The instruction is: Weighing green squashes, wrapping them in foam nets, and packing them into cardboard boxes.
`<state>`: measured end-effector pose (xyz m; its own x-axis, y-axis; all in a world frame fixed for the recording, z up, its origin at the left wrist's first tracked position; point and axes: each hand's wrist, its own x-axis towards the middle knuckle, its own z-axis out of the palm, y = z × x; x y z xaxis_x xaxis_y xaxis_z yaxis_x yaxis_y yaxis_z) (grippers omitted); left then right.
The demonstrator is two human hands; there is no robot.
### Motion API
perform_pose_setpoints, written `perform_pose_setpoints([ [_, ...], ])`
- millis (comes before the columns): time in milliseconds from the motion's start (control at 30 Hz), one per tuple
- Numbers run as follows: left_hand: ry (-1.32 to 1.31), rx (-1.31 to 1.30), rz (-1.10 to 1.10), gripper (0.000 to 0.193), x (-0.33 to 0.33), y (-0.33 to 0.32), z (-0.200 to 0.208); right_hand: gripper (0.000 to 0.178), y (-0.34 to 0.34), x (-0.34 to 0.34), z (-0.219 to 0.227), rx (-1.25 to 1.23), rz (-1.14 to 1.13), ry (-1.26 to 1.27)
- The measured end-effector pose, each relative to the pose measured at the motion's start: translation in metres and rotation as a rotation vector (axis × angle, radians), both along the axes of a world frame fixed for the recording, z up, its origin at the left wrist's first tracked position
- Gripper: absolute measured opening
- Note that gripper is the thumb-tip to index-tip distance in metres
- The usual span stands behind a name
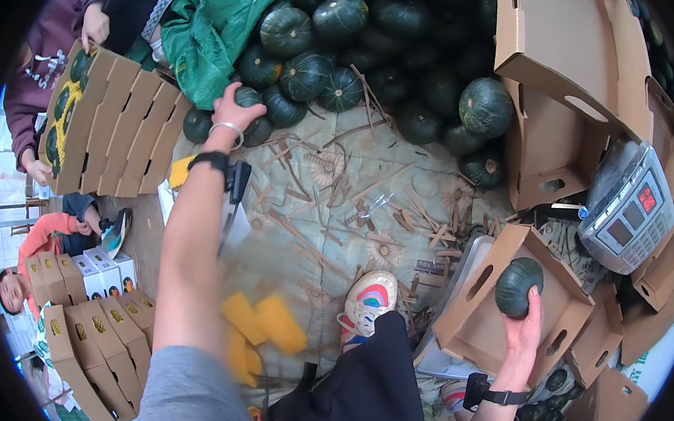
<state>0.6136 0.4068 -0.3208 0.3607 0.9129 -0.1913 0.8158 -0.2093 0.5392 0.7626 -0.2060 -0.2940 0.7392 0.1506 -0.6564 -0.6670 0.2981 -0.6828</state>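
Observation:
My left arm stretches forward, and my left hand is closed over a small dark green squash at the near left edge of a big squash pile. Part of that squash is hidden by my fingers. On the right, my right hand grips another round green squash from below and its near side. It is above an open cardboard box, whose visible bottom is bare. Beside that box stands a silver weighing scale with a lit red display.
Stacked cardboard boxes rise at the far right. A person at left holds a squash-filled carton; another person sits below. Green sheeting borders the pile. Wood shavings litter the floor cloth. Yellow pieces lie near my shoe.

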Motion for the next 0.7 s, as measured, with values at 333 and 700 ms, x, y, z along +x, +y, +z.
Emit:
perform_pose_setpoints([
  [333, -1.176, -1.449, -0.131, 0.076, -0.013, -0.183, 0.050, 0.063, 0.055, -0.022, 0.059, -0.690, 0.473, -0.478],
  [700, -0.017, 0.252, -0.100, 0.085, 0.109, -0.047, -0.008, 0.047, 0.020, -0.065, 0.065, -0.339, 0.173, -0.077],
])
